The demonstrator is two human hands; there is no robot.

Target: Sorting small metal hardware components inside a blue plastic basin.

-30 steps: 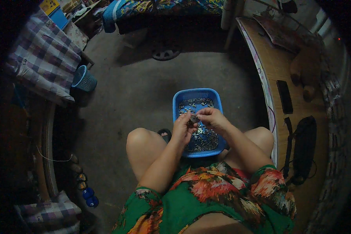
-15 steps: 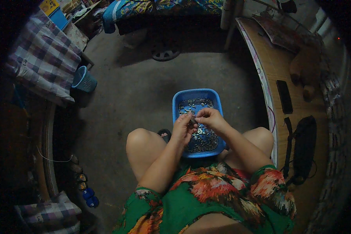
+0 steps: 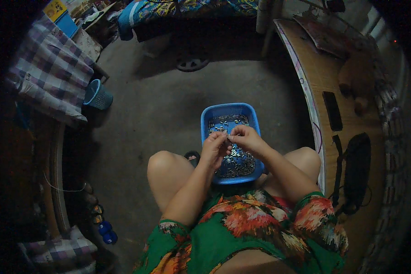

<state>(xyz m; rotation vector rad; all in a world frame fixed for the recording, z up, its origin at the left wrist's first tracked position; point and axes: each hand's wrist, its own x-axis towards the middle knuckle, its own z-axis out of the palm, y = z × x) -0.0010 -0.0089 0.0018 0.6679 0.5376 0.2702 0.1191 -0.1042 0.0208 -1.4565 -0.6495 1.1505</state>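
Both of my hands meet over a blue plastic basket [image 3: 206, 114] that stands between my knees. Small shiny metal cylinders [image 3: 236, 164] lie scattered across its bottom, several of them clumped at the near end. My left hand [image 3: 216, 147] is closed, its thumb and finger pinched at the top and the other fingers curled below. My right hand [image 3: 245, 138] pinches with thumb and forefinger right against the left fingertips. Something small and greyish shows between the two hands, too small and too covered by fingers to name.
To the right runs a wooden bench [image 3: 322, 75] bearing a dark phone-like slab [image 3: 332, 111] and a black bag [image 3: 357, 169]. A blue wastebasket [image 3: 98, 95] stands at left beside a checked cloth [image 3: 50, 68]. A dark round base [image 3: 192, 62] lies on the floor ahead.
The fingertips have shifted slightly against each other, and the greyish piece between them shows less. Hands and basket otherwise stay in place; the whole view has moved a little.
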